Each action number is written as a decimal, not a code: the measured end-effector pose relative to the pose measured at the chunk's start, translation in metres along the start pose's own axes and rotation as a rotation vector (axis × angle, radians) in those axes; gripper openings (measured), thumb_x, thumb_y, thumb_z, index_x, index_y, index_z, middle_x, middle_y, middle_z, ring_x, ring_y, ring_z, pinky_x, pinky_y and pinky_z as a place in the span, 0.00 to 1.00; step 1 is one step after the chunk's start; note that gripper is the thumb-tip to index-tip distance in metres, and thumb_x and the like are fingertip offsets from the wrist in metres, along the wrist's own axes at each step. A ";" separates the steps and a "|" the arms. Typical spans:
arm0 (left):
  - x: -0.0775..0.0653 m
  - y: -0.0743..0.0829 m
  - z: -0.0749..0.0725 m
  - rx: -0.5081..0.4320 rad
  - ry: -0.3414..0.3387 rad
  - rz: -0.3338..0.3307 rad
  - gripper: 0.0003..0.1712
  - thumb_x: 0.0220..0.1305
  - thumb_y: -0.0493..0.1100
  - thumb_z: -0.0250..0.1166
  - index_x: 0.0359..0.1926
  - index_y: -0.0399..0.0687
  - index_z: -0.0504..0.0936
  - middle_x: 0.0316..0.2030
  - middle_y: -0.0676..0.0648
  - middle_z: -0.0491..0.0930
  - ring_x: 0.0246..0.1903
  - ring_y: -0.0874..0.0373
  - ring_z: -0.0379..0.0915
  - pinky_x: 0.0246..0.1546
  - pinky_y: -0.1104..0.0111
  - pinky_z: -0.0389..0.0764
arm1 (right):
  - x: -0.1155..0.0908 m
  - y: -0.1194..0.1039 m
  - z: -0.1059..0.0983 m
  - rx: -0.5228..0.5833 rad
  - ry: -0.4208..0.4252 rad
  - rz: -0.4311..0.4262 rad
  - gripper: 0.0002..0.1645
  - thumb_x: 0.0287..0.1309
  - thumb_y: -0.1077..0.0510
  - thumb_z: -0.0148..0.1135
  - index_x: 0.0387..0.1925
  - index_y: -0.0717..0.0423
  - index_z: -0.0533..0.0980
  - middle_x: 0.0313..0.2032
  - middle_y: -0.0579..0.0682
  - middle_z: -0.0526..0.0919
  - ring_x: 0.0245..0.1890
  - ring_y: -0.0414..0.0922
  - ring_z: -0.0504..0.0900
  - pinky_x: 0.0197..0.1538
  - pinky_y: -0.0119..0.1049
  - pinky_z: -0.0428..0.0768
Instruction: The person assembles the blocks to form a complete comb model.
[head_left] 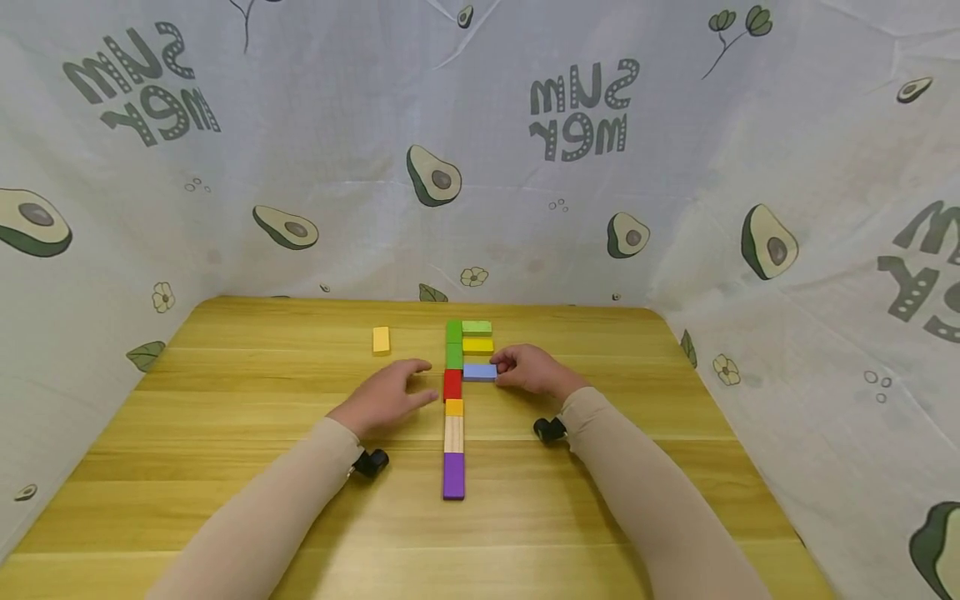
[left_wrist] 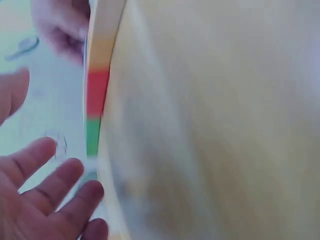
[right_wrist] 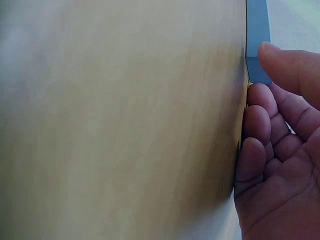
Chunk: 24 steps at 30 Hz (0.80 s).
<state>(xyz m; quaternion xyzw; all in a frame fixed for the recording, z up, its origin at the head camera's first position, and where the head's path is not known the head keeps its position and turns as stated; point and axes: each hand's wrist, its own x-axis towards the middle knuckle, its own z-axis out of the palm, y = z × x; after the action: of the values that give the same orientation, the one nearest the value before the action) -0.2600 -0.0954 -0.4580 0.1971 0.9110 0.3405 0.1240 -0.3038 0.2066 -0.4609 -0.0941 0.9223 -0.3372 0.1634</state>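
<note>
A blue wooden block (head_left: pixel 479 372) lies flat on the table, its left end against the column of blocks. My right hand (head_left: pixel 534 371) pinches its right end between thumb and fingers; the right wrist view shows the thumb (right_wrist: pixel 287 67) on the blue block's end. To the left of the column, my left hand (head_left: pixel 386 396) hovers with fingers spread and nothing in them, close to the red block (head_left: pixel 452 385). From the far end, the column runs two green blocks (head_left: pixel 453 343), red, orange (head_left: pixel 453 407), plain wood (head_left: pixel 453 434) and purple (head_left: pixel 453 477).
Beyond the blue block, a yellow block (head_left: pixel 477 346) and a light green block (head_left: pixel 477 328) also stick out rightward from the column. One yellow-orange block (head_left: pixel 381 341) lies apart at the back left. A printed cloth (head_left: pixel 360 108) surrounds the wooden table (head_left: pixel 262 375) behind and at the sides.
</note>
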 end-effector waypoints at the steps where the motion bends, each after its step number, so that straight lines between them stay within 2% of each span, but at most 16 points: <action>1: 0.002 -0.004 -0.005 0.004 0.027 -0.012 0.37 0.74 0.58 0.66 0.76 0.49 0.70 0.76 0.44 0.70 0.76 0.42 0.65 0.77 0.46 0.66 | 0.000 0.000 0.000 0.003 0.000 -0.001 0.21 0.66 0.59 0.72 0.58 0.59 0.81 0.44 0.52 0.83 0.45 0.47 0.77 0.54 0.37 0.79; 6: 0.011 -0.023 -0.028 0.073 0.155 -0.058 0.33 0.76 0.53 0.64 0.74 0.44 0.72 0.74 0.38 0.69 0.76 0.37 0.63 0.76 0.43 0.65 | -0.002 -0.001 -0.001 0.002 -0.001 0.000 0.22 0.66 0.59 0.72 0.59 0.59 0.81 0.45 0.52 0.84 0.45 0.47 0.78 0.55 0.38 0.79; 9: 0.014 -0.033 -0.039 0.115 0.193 -0.101 0.33 0.76 0.52 0.63 0.74 0.39 0.71 0.74 0.33 0.68 0.75 0.33 0.62 0.76 0.41 0.65 | -0.001 0.000 -0.001 -0.002 -0.002 -0.002 0.22 0.66 0.58 0.72 0.59 0.59 0.81 0.45 0.51 0.84 0.45 0.46 0.78 0.54 0.37 0.80; 15: 0.017 -0.049 -0.045 0.129 0.158 -0.185 0.36 0.77 0.53 0.62 0.76 0.39 0.67 0.75 0.30 0.63 0.74 0.30 0.61 0.74 0.39 0.65 | 0.002 0.002 0.000 0.019 -0.005 0.007 0.22 0.65 0.59 0.72 0.59 0.59 0.81 0.45 0.52 0.84 0.44 0.46 0.78 0.54 0.37 0.80; 19: 0.019 -0.053 -0.043 0.145 0.125 -0.194 0.37 0.77 0.55 0.61 0.78 0.44 0.67 0.77 0.31 0.62 0.75 0.29 0.59 0.75 0.39 0.64 | 0.003 0.002 0.000 0.024 -0.010 0.007 0.22 0.66 0.60 0.72 0.59 0.60 0.81 0.45 0.52 0.84 0.44 0.47 0.78 0.53 0.36 0.80; 24: 0.025 -0.051 -0.045 0.200 0.093 -0.177 0.35 0.77 0.55 0.61 0.77 0.45 0.70 0.76 0.32 0.66 0.75 0.28 0.59 0.75 0.38 0.62 | 0.004 0.002 -0.001 0.022 -0.006 0.012 0.22 0.65 0.60 0.72 0.59 0.60 0.81 0.45 0.52 0.85 0.45 0.47 0.78 0.54 0.37 0.81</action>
<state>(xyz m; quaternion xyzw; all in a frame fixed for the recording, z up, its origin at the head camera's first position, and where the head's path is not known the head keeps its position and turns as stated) -0.3125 -0.1453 -0.4611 0.1116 0.9589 0.2445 0.0908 -0.3075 0.2078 -0.4628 -0.0877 0.9186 -0.3461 0.1693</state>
